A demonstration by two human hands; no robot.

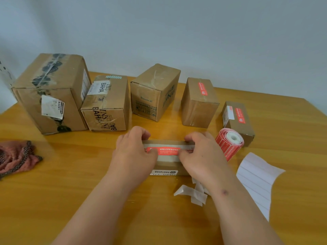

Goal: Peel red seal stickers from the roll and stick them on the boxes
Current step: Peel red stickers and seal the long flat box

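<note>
A low flat cardboard box (166,157) lies at centre, a red seal sticker (163,150) flat across its taped top — the red sticker roll (229,143) lies on its side just at its 3 o'clock.

Both ends of the red seal sticker (163,150) are covered by the left hand (134,152) and right hand (200,154), and its white print is too blurry to read. The flat brown cardboard box (166,164) underneath is mostly hidden. The pink knitted cloth (16,158) runs off the left edge.
</note>
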